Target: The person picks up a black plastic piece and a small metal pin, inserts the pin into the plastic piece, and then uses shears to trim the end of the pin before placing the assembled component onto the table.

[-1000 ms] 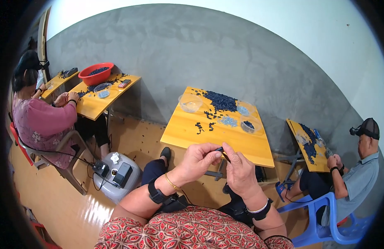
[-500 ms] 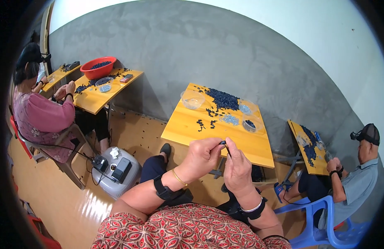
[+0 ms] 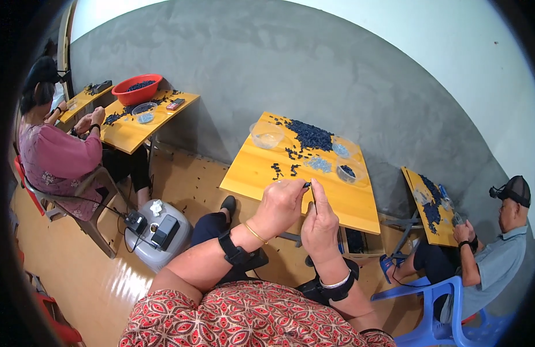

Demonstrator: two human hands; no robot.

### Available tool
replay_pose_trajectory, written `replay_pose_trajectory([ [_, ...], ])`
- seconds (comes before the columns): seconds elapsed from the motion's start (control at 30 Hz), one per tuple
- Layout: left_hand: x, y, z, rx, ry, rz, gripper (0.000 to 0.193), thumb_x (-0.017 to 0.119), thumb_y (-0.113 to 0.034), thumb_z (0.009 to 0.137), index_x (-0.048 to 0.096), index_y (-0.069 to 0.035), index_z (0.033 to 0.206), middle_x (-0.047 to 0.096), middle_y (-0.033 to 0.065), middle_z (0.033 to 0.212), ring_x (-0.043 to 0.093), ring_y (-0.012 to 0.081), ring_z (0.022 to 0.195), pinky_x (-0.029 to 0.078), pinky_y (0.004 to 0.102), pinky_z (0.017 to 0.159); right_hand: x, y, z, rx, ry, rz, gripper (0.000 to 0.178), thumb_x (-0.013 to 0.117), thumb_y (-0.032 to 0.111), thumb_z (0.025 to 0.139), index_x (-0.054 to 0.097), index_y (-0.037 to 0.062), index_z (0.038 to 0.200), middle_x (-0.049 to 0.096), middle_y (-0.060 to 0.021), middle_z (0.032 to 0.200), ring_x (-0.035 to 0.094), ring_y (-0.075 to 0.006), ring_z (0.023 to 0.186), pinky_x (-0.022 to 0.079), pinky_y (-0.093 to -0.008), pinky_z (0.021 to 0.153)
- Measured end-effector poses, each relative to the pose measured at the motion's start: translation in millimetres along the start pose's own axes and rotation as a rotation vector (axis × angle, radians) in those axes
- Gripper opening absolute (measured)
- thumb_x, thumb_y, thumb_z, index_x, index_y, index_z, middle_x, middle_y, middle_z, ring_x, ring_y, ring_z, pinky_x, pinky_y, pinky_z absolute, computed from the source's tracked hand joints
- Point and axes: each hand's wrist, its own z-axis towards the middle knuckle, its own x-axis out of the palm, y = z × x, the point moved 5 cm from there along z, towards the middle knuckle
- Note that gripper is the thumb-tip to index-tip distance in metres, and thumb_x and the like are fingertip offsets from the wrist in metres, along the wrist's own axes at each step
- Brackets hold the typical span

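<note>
Pinching a tiny dark blue part [image 3: 306, 185] between them, the left hand [image 3: 280, 205] and right hand [image 3: 319, 222] meet just before the square yellow wooden table's [image 3: 253, 170] near edge.

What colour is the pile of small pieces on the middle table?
Dark blue, nearly black; the pile of small pieces shows best in the head view.

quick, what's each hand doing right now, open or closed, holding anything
Left hand: closed, fingertips pinching a small dark part.
Right hand: closed, fingers meeting the left at the same small dark part; whether it grips it cannot be told.
</note>
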Motion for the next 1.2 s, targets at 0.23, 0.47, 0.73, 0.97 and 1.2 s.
replay_pose_trajectory([
  [0.23, 18, 9, 0, 0.063, 0.026, 0.121, 0.008, 0.057, 0.002, 0.072, 0.049, -0.001, 0.072, 0.049, 0.0137, 0.057, 0.051, 0.0302, 0.054, 0.040, 0.0375, 0.049, 8, -17, 1, 0.045, -0.026, 0.040, 0.043, 0.040, -0.003, 0.080, 0.040, 0.0040, 0.122, 0.055, -0.0245, 0.101, 0.056, -0.0380, 0.084, 0.046, -0.0415, 0.070],
  [0.47, 44, 28, -8, 0.055, 0.113, 0.174, 0.007, 0.056, 0.002, 0.070, 0.050, 0.000, 0.071, 0.050, 0.0145, 0.059, 0.052, 0.0308, 0.057, 0.041, 0.0379, 0.051, 15, -43, -4, 0.222, 0.092, 0.091, 0.045, 0.041, -0.004, 0.077, 0.042, 0.0033, 0.121, 0.054, -0.0258, 0.102, 0.055, -0.0394, 0.089, 0.044, -0.0414, 0.074],
  [0.73, 44, 38, -18, -0.297, 0.194, -0.170, 0.016, 0.054, 0.002, 0.076, 0.058, 0.005, 0.091, 0.060, 0.0157, 0.072, 0.060, 0.0224, 0.062, 0.048, 0.0307, 0.057, 9, -47, -4, 0.222, 0.246, 0.074, 0.044, 0.043, -0.005, 0.076, 0.043, 0.0026, 0.119, 0.055, -0.0250, 0.100, 0.054, -0.0386, 0.092, 0.043, -0.0407, 0.078],
  [0.97, 56, 71, -39, -1.000, 0.279, -1.059, 0.013, 0.049, -0.006, 0.086, 0.059, 0.003, 0.089, 0.058, 0.0042, 0.067, 0.059, 0.0141, 0.058, 0.050, 0.0235, 0.056, 13, -103, -17, 0.128, 0.299, -0.146, 0.038, 0.050, 0.007, 0.078, 0.044, 0.0086, 0.116, 0.056, -0.0224, 0.094, 0.055, -0.0377, 0.085, 0.044, -0.0443, 0.073],
  [1.2, 52, 83, -43, -1.149, 0.245, -1.204, 0.015, 0.052, -0.012, 0.086, 0.059, 0.002, 0.086, 0.058, 0.0036, 0.066, 0.057, 0.0118, 0.057, 0.049, 0.0230, 0.055, 63, -228, -4, 0.429, 0.326, -0.377, 0.033, 0.053, 0.014, 0.080, 0.047, 0.0072, 0.111, 0.051, -0.0185, 0.098, 0.052, -0.0373, 0.088, 0.043, -0.0440, 0.074],
])
